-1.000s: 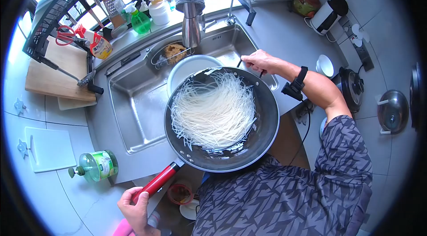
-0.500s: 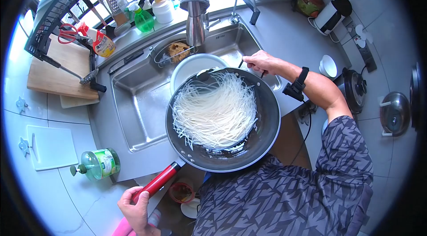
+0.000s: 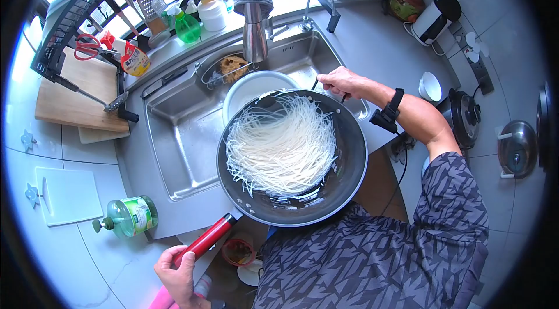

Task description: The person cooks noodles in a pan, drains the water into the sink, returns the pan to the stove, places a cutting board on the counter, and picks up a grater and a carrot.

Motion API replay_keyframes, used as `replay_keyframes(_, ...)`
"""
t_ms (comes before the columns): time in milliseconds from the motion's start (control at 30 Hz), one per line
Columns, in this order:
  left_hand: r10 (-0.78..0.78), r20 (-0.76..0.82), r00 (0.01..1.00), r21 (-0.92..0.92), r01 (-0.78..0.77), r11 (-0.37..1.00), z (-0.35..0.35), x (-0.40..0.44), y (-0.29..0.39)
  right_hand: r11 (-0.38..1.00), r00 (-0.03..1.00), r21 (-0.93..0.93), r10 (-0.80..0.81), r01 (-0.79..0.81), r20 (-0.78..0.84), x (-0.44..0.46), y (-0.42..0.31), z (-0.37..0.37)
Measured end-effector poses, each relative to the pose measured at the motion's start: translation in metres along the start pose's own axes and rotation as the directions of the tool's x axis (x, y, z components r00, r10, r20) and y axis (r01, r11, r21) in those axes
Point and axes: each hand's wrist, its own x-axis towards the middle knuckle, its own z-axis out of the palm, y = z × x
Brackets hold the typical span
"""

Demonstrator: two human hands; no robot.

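A dark wok (image 3: pixel 349 169) full of white noodles (image 3: pixel 279 155) hangs at the sink's front edge, with some liquid showing below the noodles. My left hand (image 3: pixel 179 274) is closed round the wok's red handle (image 3: pixel 207 239) at lower left. On the far right side, my right hand (image 3: pixel 340 83) grips the small dark side handle of the wok. Beneath the wok's far rim, a pale round basin (image 3: pixel 244 89) stands in the sink (image 3: pixel 180 152); the wok covers part of it.
Behind the sink are a steel faucet (image 3: pixel 255 41), a green spray bottle (image 3: pixel 187 27) and a wire caddy with a brown scrubber (image 3: pixel 234 68). A soap bottle (image 3: pixel 131 216) and cutting boards (image 3: pixel 78 88) are at left. A white bowl (image 3: pixel 430 86) and kettle (image 3: pixel 434 21) stand at right.
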Motion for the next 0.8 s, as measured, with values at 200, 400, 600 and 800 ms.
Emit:
replay_keyframes(200,0.015,0.006,1.000,0.017,-0.015,1.000,0.001,-0.003,-0.006,1.000,1.000,-0.022,0.013,-0.013,-0.016,-0.005,0.004,0.003)
replay_keyframes(400,0.006,0.024,1.000,0.004,-0.006,1.000,0.001,-0.004,-0.010,1.000,0.998,-0.013,0.021,-0.022,-0.052,-0.007,0.012,0.008)
replay_keyframes(600,0.005,0.024,1.000,-0.006,-0.005,1.000,0.003,-0.007,-0.016,0.999,0.999,-0.016,0.032,-0.033,-0.043,-0.009,0.019,0.011)
replay_keyframes(800,-0.006,0.028,1.000,-0.014,0.006,1.000,0.005,-0.008,-0.020,0.998,0.999,-0.043,0.040,-0.041,-0.027,-0.010,0.025,0.012)
